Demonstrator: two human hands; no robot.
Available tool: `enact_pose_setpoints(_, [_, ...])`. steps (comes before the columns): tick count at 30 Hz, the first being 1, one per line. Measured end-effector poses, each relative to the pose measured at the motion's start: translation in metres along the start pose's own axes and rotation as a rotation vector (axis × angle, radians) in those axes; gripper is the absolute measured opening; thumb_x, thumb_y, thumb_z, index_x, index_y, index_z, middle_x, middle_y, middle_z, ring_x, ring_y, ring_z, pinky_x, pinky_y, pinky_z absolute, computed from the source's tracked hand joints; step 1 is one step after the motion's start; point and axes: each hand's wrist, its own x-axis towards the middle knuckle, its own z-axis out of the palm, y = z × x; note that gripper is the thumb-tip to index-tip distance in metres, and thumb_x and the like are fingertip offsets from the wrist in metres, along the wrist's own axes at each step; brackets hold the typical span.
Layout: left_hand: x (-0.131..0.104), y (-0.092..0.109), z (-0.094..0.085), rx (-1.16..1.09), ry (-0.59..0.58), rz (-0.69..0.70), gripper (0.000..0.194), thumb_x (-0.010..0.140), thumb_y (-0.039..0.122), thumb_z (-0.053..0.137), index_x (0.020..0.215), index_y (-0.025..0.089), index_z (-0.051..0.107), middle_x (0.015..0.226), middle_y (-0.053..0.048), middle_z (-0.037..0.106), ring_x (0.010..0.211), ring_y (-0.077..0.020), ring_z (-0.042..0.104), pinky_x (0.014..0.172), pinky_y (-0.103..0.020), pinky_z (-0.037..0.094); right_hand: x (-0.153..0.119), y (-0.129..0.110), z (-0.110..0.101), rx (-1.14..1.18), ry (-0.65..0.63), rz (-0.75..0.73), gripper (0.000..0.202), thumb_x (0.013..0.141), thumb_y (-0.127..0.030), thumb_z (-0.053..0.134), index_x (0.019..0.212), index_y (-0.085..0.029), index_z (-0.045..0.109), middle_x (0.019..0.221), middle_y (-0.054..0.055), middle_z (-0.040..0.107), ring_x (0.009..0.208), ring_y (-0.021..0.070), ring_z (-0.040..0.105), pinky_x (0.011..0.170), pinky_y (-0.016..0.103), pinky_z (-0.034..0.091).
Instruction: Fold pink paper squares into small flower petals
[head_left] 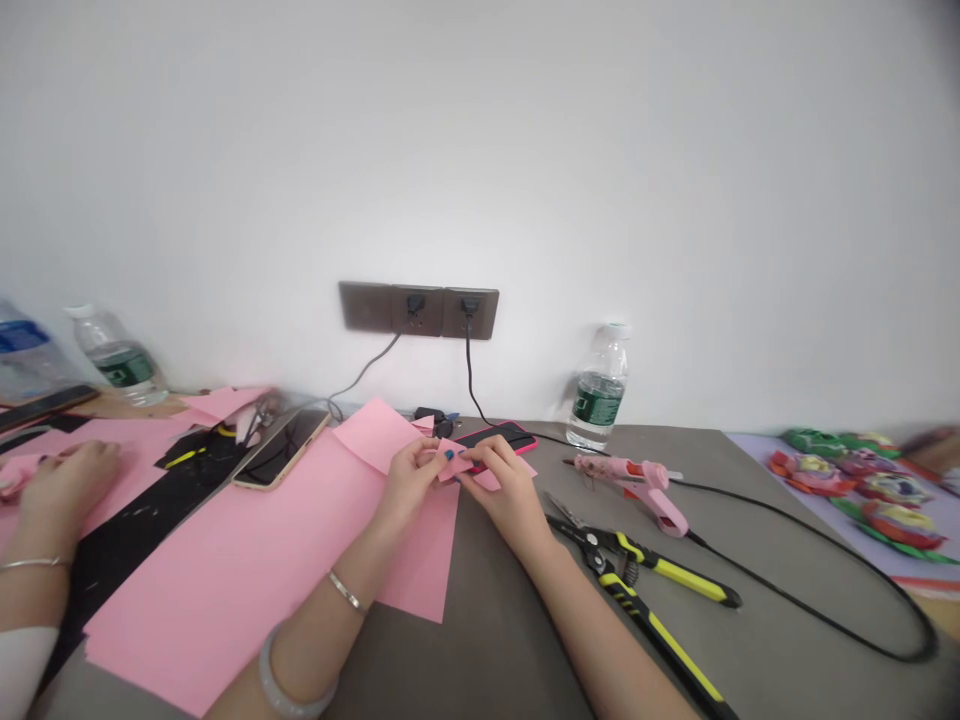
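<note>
Near the middle of the table, a small pink paper piece (452, 460) is pinched between both hands. My left hand (411, 477) has thumb and fingers closed on its left side, and a bracelet and a bangle circle that arm. My right hand (504, 490) grips the right side of the same piece. Below and left of them lie large pink sheets (255, 560). A phone with a pink edge (517, 436) lies just behind my right hand, partly hidden by it.
A pink glue gun (630, 478) and yellow-black pliers (645, 570) lie at right, its cable looping outward. A bottle (598, 390) stands by the wall. Another phone (283, 448) rests on the sheets' edge. Coloured paper flowers (889, 490) are far right; another person's hand (71, 485) works far left.
</note>
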Motion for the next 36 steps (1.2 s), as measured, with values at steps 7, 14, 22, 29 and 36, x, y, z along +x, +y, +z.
enact_pose_setpoints(7, [0.002, 0.003, -0.004, 0.146, -0.022, 0.064, 0.024, 0.068, 0.031, 0.078, 0.084, 0.015, 0.069, 0.056, 0.002, 0.065, 0.055, -0.0134, 0.061, 0.055, -0.022, 0.046, 0.002, -0.001, -0.004, 0.087, -0.046, 0.046, 0.005, 0.087, -0.019, 0.064, 0.092, -0.021, 0.065, 0.080, 0.002, 0.056, 0.073, 0.0175, 0.058, 0.067, 0.029, 0.050])
enact_pose_setpoints(14, [0.003, 0.006, -0.006, 0.318, -0.044, 0.181, 0.013, 0.072, 0.023, 0.072, 0.084, 0.017, 0.069, 0.066, 0.000, 0.070, 0.064, -0.0155, 0.066, 0.060, -0.022, 0.047, 0.001, 0.003, -0.006, 0.138, -0.056, 0.082, 0.006, 0.085, -0.015, 0.063, 0.087, -0.020, 0.065, 0.076, 0.001, 0.056, 0.066, 0.0150, 0.056, 0.060, 0.026, 0.047])
enact_pose_setpoints(22, [0.000, 0.007, -0.002, 0.251, -0.076, 0.125, 0.019, 0.071, 0.031, 0.076, 0.082, 0.017, 0.068, 0.064, 0.000, 0.069, 0.061, -0.0148, 0.064, 0.057, -0.022, 0.046, 0.003, -0.007, -0.007, 0.080, -0.015, 0.097, 0.014, 0.087, -0.012, 0.052, 0.079, -0.021, 0.059, 0.076, 0.001, 0.053, 0.067, 0.0151, 0.053, 0.061, 0.026, 0.045])
enact_pose_setpoints(29, [0.000, 0.008, 0.000, 0.249, -0.110, 0.123, 0.023, 0.070, 0.034, 0.077, 0.082, 0.016, 0.070, 0.071, -0.003, 0.071, 0.067, -0.0157, 0.065, 0.058, -0.021, 0.045, 0.001, 0.001, -0.002, 0.201, 0.032, 0.286, 0.011, 0.084, -0.017, 0.052, 0.074, -0.021, 0.053, 0.065, -0.002, 0.052, 0.057, 0.0132, 0.047, 0.052, 0.024, 0.038])
enact_pose_setpoints(36, [-0.001, 0.010, 0.001, 0.257, -0.164, 0.193, 0.021, 0.068, 0.030, 0.079, 0.081, 0.017, 0.070, 0.079, -0.003, 0.071, 0.076, -0.0173, 0.066, 0.072, -0.024, 0.050, 0.000, 0.000, -0.002, 0.250, 0.005, 0.329, 0.010, 0.084, -0.019, 0.054, 0.074, -0.021, 0.052, 0.063, -0.003, 0.051, 0.056, 0.0131, 0.047, 0.050, 0.024, 0.037])
